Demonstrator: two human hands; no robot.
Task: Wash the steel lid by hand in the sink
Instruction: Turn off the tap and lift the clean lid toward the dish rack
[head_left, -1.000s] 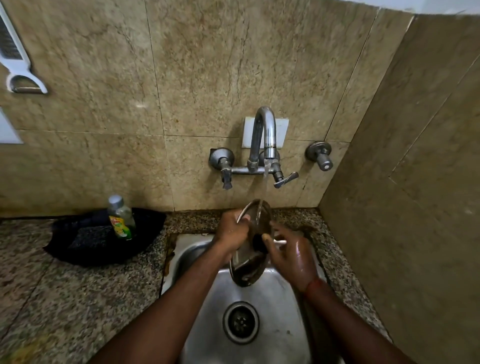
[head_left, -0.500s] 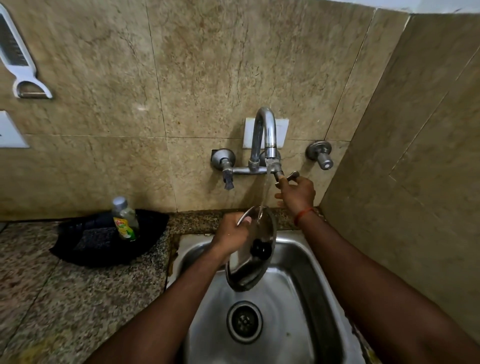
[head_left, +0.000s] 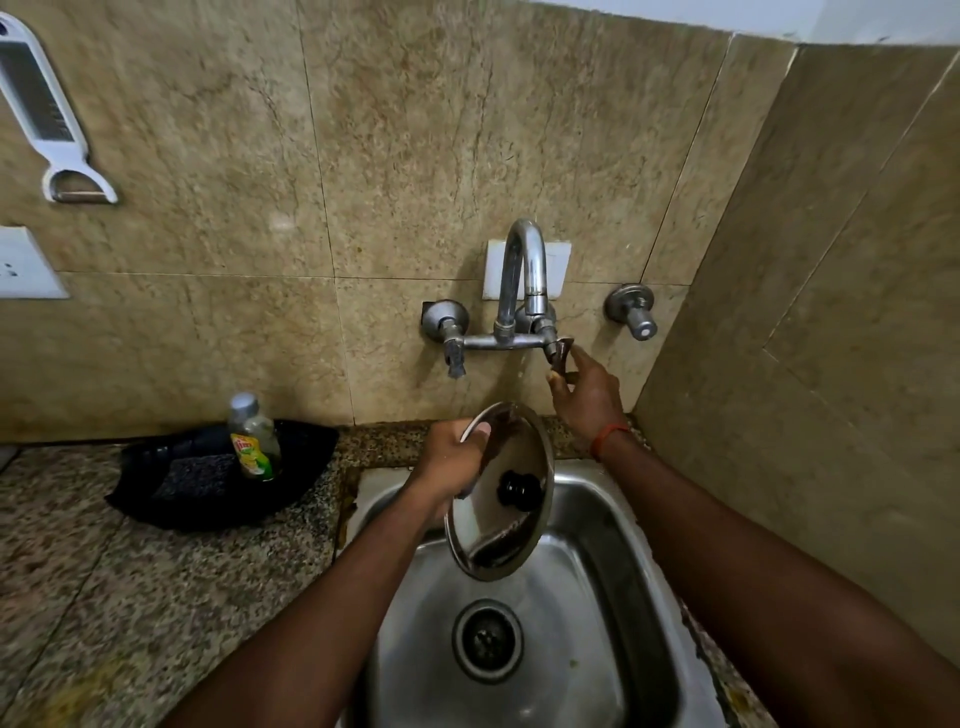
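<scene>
Landmark: granite counter (head_left: 130, 587), left of the basin.
Black tray (head_left: 218, 483): on the counter, pushed back against the wall.
Dish soap bottle (head_left: 253, 439): upright in the tray, yellow-green label, grey cap.
Dark scrub pad (head_left: 195, 475): flat in the tray, just left of the bottle.
White grater-peeler (head_left: 52, 119): hanging on the tiled wall (head_left: 405, 156), high above the counter's left end.
White switch plate (head_left: 23, 265): on the wall, below the peeler.

Lid (head_left: 501, 493) over sink (head_left: 613, 525), below tap (head_left: 524, 280); bottle (head_left: 253, 439) left on counter (head_left: 104, 571)
</scene>
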